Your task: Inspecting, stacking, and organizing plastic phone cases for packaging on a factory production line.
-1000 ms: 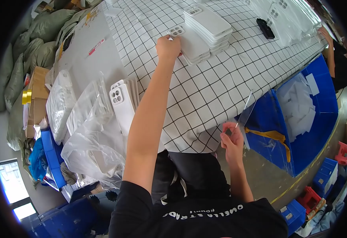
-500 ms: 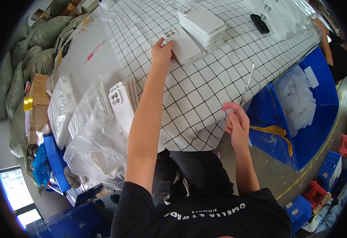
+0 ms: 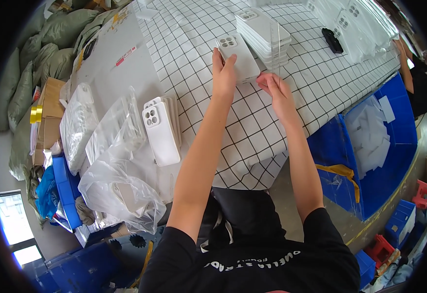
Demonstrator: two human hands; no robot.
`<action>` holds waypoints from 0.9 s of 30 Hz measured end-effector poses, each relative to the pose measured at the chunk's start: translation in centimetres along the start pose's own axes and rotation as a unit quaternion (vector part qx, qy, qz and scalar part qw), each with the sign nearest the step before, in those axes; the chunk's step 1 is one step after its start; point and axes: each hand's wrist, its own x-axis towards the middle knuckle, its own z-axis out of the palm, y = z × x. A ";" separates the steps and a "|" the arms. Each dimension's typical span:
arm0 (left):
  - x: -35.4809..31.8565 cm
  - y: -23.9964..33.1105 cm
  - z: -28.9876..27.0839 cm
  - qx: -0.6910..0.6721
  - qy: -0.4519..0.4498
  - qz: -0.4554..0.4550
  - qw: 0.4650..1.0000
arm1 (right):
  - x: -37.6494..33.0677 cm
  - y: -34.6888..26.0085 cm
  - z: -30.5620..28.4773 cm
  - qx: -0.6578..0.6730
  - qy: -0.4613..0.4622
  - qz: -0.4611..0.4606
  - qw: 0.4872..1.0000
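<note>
My left hand [image 3: 224, 74] grips a white phone case [image 3: 243, 59] by its left edge, thumb on top, near the camera cutouts. At the case's lower right corner, my right hand [image 3: 276, 90] has its fingertips pinched together. A thin, clear plastic strip [image 3: 275, 46] rises from beside those fingers, and its lower end is hard to make out. Just behind the case stands a stack of white phone cases [image 3: 267, 35], partly seen through the strip.
More white phone cases [image 3: 160, 134] lean together at the left, beside clear plastic bags [image 3: 118, 180]. A black object [image 3: 331, 41] and bagged cases [image 3: 357, 29] lie far right. A blue bin [image 3: 400, 112] holds white pieces at the table's right edge. Another person's arm [image 3: 406, 68] shows there.
My right hand has moved from the table's front edge up and left to the case, bringing the clear strip along. My left hand keeps hold of the case, which is now tilted slightly.
</note>
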 end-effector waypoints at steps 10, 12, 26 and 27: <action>-0.8 -0.2 -0.4 -0.001 -0.091 0.018 0.996 | 0.6 0.0 1.2 -0.028 0.026 -0.050 0.998; -1.4 -1.2 -0.7 0.113 -0.082 0.093 0.986 | 0.8 0.0 0.9 -0.034 0.033 -0.057 0.997; -1.6 -2.1 -1.3 0.334 -0.027 0.198 0.921 | 1.0 -0.1 0.5 -0.006 0.012 -0.038 0.999; -1.7 -2.1 -1.3 0.334 -0.026 0.198 0.921 | 0.9 -0.1 0.5 -0.008 0.012 -0.036 0.999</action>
